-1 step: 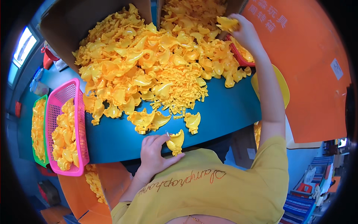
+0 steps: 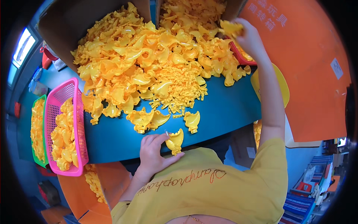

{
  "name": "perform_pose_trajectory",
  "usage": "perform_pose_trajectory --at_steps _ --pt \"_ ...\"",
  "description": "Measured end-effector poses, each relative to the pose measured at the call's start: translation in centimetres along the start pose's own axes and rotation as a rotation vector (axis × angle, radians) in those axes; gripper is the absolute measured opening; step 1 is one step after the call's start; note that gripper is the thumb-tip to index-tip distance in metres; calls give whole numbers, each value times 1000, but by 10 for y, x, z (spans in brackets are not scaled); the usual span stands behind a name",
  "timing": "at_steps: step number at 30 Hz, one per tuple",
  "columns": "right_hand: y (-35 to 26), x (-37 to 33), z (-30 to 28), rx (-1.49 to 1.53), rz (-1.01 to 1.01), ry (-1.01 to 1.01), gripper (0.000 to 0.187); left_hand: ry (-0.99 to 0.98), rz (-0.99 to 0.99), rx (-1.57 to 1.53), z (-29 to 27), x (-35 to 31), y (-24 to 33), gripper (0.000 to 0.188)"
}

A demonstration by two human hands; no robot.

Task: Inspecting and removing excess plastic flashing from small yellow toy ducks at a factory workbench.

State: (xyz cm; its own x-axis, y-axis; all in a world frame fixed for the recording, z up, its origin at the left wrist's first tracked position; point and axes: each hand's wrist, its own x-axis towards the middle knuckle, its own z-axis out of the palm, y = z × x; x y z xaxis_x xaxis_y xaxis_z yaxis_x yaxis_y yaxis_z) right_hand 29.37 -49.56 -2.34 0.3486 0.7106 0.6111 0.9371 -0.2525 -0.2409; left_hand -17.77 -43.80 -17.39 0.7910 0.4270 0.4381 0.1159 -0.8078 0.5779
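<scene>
At the table's near edge, my left hand (image 2: 153, 154) is closed on a curved yellow plastic shell (image 2: 175, 141), its hollow, notched side showing. Farther off to the right, my right hand (image 2: 249, 36) grips another yellow plastic piece (image 2: 230, 28), slightly blurred, above the right side of the heap and beside a red basket (image 2: 241, 54). Between the hands spreads a big heap of yellow plastic shells (image 2: 126, 63), with a mound of small yellow parts (image 2: 181, 84) at its front. A single shell (image 2: 192, 121) and a pair of shells (image 2: 147, 119) lie just beyond my left hand.
On the left stand a pink basket (image 2: 79, 127) and a green basket (image 2: 45, 130), both holding yellow pieces. Cardboard boxes (image 2: 61, 28) back the heap. A large orange panel (image 2: 309, 74) rises at the right, near a yellow container (image 2: 281, 84). An orange box (image 2: 74, 186) sits below the table.
My right hand has shifted slightly right and nearer with the yellow piece in it. My left hand and its shell stay almost where they were.
</scene>
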Motion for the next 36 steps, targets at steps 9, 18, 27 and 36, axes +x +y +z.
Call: perform_pose_trajectory --at_steps 9,18,27,36 --pt "-56 -185 7 135 290 -254 31 -20 38 -6 0 11 4 67" --pt "-79 -193 -12 98 230 -533 53 -30 3 6 2 5 3 76" --pt "-90 -195 1 -197 156 -501 29 -22 9 8 2 5 1 77" --pt "-127 -203 -4 1123 622 -268 28 -25 -22 33 4 3 3 77"
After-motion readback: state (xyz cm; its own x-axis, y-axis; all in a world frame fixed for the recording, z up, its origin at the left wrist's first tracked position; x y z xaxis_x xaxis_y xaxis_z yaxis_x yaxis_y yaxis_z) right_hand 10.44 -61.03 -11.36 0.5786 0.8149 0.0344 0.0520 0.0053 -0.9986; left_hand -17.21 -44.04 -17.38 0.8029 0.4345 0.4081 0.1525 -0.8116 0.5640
